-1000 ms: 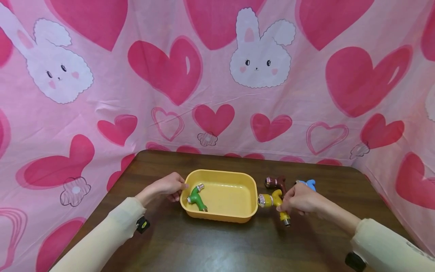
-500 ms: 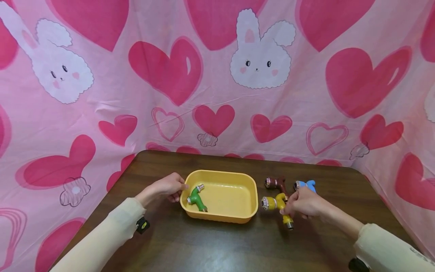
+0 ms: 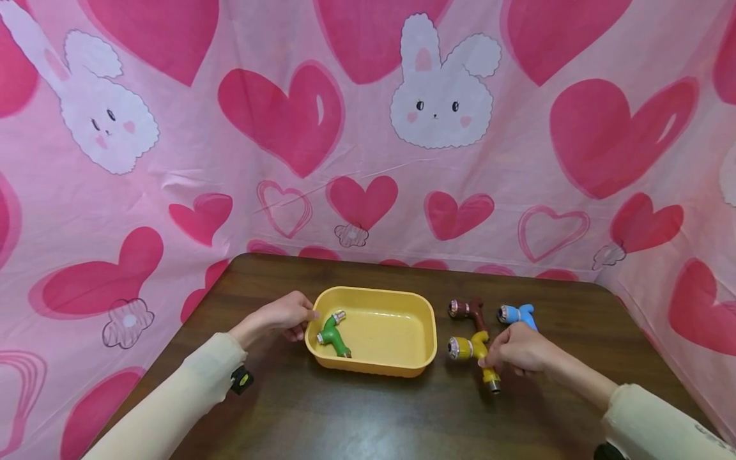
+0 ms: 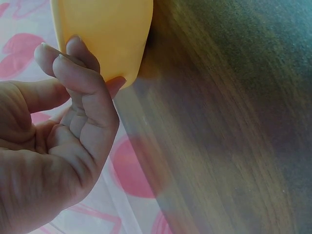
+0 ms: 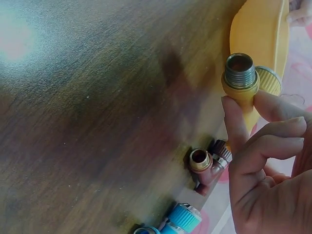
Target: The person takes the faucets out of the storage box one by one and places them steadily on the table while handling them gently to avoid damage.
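My left hand point(image 3: 286, 314) pinches the left rim of a yellow plastic basin point(image 3: 388, 338), thumb over the edge. In the left wrist view, fingers curl at the basin wall point(image 4: 107, 34). A green tap point(image 3: 331, 337) lies inside the basin at its left end. Right of the basin, my right hand point(image 3: 522, 348) holds a yellow tap point(image 3: 479, 347) between thumb and fingers. The right wrist view shows its threaded metal end point(image 5: 240, 73) pointing at the camera. Behind it lies a dark red tap point(image 3: 475, 312), and a light blue tap point(image 3: 519, 314) is partly hidden by my hand.
All of this stands on a dark brown wooden table point(image 3: 368, 415). A pink cloth point(image 3: 356, 128) printed with hearts and rabbits hangs behind the table and along both sides.
My right hand has moved the yellow tap a little right and toward me, away from the basin's edge. More of the blue tap shows. My left hand and the basin stay put.
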`<state>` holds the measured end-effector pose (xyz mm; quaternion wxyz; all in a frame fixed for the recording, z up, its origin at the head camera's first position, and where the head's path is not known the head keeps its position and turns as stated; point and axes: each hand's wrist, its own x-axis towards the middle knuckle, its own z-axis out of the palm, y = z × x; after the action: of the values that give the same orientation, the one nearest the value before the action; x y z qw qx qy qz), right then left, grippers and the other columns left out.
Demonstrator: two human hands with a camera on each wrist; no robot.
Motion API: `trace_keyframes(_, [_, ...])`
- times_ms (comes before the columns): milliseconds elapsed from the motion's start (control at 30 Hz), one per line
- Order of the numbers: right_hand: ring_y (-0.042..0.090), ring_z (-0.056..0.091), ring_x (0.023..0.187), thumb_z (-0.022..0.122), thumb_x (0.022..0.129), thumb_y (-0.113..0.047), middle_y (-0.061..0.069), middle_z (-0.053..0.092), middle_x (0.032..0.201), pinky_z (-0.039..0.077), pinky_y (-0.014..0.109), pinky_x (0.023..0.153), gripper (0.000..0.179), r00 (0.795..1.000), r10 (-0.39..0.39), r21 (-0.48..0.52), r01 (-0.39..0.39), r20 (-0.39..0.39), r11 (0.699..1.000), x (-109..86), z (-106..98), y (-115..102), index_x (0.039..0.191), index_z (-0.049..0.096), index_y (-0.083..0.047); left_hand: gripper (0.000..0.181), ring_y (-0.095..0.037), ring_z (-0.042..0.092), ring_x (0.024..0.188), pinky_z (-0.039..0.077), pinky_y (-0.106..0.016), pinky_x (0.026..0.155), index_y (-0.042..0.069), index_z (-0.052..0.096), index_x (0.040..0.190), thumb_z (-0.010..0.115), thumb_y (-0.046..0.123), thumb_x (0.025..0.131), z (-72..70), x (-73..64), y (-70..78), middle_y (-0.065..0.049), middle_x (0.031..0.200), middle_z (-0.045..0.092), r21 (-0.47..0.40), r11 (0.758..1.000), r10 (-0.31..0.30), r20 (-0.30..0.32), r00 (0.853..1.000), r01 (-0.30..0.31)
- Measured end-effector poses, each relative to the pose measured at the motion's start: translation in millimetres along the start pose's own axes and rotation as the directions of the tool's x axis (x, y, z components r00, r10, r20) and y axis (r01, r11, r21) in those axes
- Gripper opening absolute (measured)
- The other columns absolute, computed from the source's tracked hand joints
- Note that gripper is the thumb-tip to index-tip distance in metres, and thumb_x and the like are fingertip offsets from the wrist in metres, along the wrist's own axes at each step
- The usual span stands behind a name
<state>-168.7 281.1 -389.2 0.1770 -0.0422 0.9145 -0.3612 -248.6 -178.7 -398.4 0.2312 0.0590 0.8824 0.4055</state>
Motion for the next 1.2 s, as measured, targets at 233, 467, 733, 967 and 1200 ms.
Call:
trace_keyframes(233, [0.006, 0.036, 0.042, 0.087, 0.084, -0.028, -0.005, 0.05, 0.049, 0.031, 0.02, 0.041, 0.02, 1.0, 0.014, -0.004, -0.014, -0.01, 1.0, 1.7, 2, 7, 0.077, 0.08, -0.011, 0.023, -0.012, 0.054, 0.048, 0.053, -0.025, 0.049, -0.005, 0.074, 0.104, 0.058, 0.012, 0.108, 0.1, 0.5, 0.5, -0.007, 0.066, 0.058, 0.002, 1.0, -0.002, 0.0, 1.0, 0.002])
trace_keyframes(467, [0.007, 0.037, 0.042, 0.086, 0.086, -0.029, -0.003, 0.051, 0.051, 0.031, 0.021, 0.042, 0.019, 1.0, 0.02, 0.001, -0.02, 0.012, 1.0, 2.6, 3, 10, 0.08, 0.082, -0.011, 0.023, -0.012, 0.053, 0.048, 0.053, -0.026, 0.049, -0.005, 0.074, 0.103, 0.059, 0.012, 0.108, -0.6, 0.4, 0.1, -0.007, 0.065, 0.058, 0.008, 1.0, 0.003, -0.001, 1.0, -0.003])
trace_keyframes(733, [0.006, 0.037, 0.042, 0.086, 0.086, -0.028, -0.002, 0.056, 0.054, 0.031, 0.02, 0.043, 0.019, 0.999, 0.053, -0.015, -0.053, 0.01, 0.998, 3.4, 4, 18, 0.081, 0.081, -0.011, 0.023, -0.012, 0.053, 0.048, 0.054, -0.026, 0.05, -0.004, 0.074, 0.102, 0.059, 0.012, 0.108, -0.8, -0.1, 0.6, -0.006, 0.065, 0.058, 0.017, 1.0, 0.006, 0.006, 1.0, -0.007])
trace_keyframes(967, [0.005, 0.036, 0.042, 0.086, 0.085, -0.028, -0.003, 0.056, 0.053, 0.03, 0.021, 0.043, 0.017, 0.998, 0.06, -0.013, -0.06, 0.009, 0.998, 4.5, 8, 26, 0.081, 0.082, -0.011, 0.022, -0.013, 0.053, 0.048, 0.053, -0.026, 0.05, -0.003, 0.075, 0.103, 0.059, 0.012, 0.107, -0.5, 0.5, 1.1, -0.007, 0.066, 0.058, 0.015, 1.0, 0.003, 0.004, 1.0, -0.003])
trace_keyframes(1200, [0.005, 0.036, 0.043, 0.085, 0.086, -0.027, -0.002, 0.058, 0.055, 0.029, 0.021, 0.043, 0.017, 0.998, 0.067, -0.008, -0.067, 0.0, 0.998, 4.7, 9, 29, 0.08, 0.081, -0.011, 0.023, -0.012, 0.053, 0.048, 0.053, -0.026, 0.049, -0.004, 0.074, 0.103, 0.059, 0.012, 0.107, 0.6, 0.1, 0.4, -0.007, 0.065, 0.058, 0.019, 1.0, 0.007, 0.002, 1.0, -0.007])
